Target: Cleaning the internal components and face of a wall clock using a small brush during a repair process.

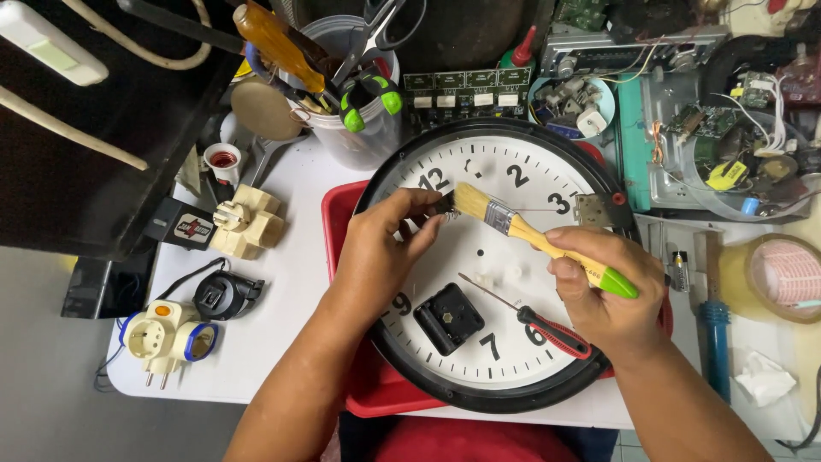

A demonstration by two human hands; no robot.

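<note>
A round wall clock with a black rim and white dial lies face up on a red tray. My right hand grips a paintbrush with a wooden handle and green tip, bristles pointing left. My left hand pinches a small dark part right at the bristles, over the dial's upper left. A black clock movement box and a red-handled screwdriver rest on the dial, along with small white pieces.
A clear tub of tools stands behind the clock. Plug adapters and a beige socket block lie at left. Circuit boards, a tape roll, a blue-handled tool and electronics crowd the back and right.
</note>
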